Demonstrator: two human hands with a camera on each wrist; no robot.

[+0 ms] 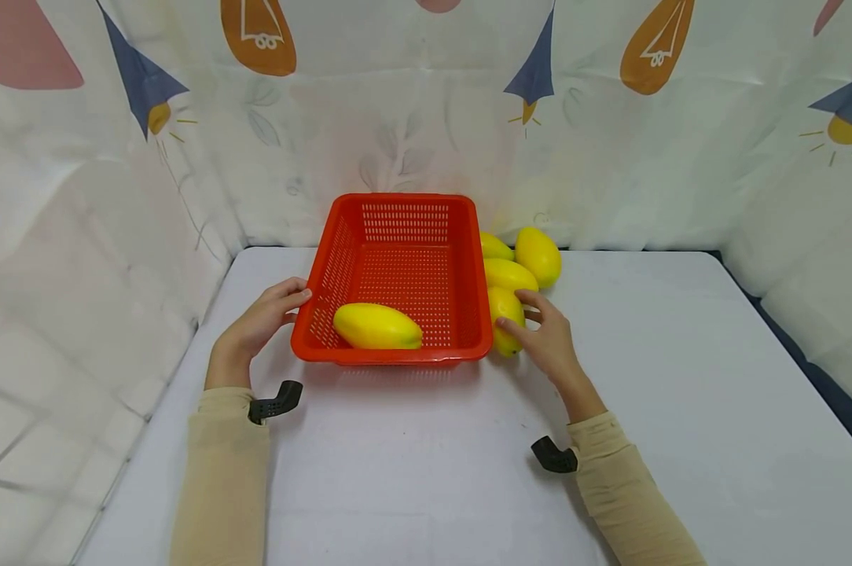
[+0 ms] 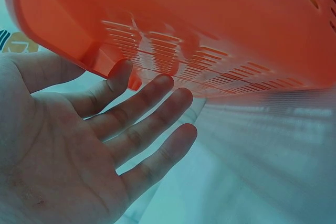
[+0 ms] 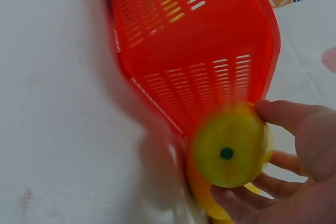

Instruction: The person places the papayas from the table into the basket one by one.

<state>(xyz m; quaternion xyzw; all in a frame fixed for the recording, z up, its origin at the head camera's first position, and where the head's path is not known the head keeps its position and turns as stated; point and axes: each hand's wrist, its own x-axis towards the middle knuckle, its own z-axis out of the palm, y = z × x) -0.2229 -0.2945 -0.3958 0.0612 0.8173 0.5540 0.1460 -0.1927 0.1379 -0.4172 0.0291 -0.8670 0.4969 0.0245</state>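
A red plastic basket (image 1: 466, 306) with perforated walls stands on the table, a yellow mango (image 1: 376, 326) lying inside near its front wall. My left hand (image 1: 263, 318) touches the basket's left rim. In the left wrist view its fingers (image 2: 142, 137) are spread and fairly straight beside the basket's outer wall. Right of the basket, my right hand (image 1: 549, 338) holds another yellow mango (image 1: 505, 308) between thumb and fingers. The right wrist view shows that mango's end (image 3: 226, 140) with a green dot, close against the basket's outer side.
Several more yellow mangoes (image 1: 539, 255) lie behind the held one, along the basket's right side. A white cloth covers the table (image 1: 681, 377). Patterned curtains (image 1: 412, 94) hang at the back and both sides. Each wrist carries a black camera mount (image 1: 276, 401).
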